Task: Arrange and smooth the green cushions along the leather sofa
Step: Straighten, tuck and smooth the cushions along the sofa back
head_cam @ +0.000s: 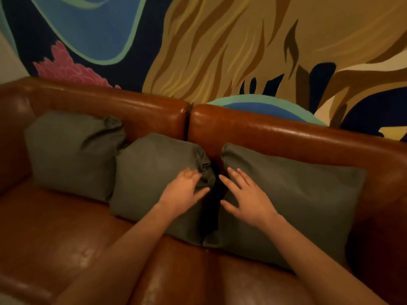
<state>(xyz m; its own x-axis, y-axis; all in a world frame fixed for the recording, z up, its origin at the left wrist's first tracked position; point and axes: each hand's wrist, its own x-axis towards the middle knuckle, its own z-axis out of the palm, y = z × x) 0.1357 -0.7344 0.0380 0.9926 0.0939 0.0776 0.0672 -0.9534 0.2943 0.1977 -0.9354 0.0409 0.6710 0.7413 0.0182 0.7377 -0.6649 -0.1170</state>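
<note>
Three green cushions lean in a row against the back of the brown leather sofa [286, 137]. The left cushion [72, 150] is creased at its top right corner. On the right edge of the middle cushion [152, 172] lies my left hand [182, 192], fingers spread and curled lightly over the bunched fabric. My right hand [246, 197] rests flat with fingers apart on the left edge of the right cushion [297, 199]. A dark gap separates the middle and right cushions between my hands.
A painted mural [220, 45] covers the wall behind the sofa. The sofa's left arm [13, 133] rises at the far left. Bare seat leather [66, 227] stretches in front of the cushions.
</note>
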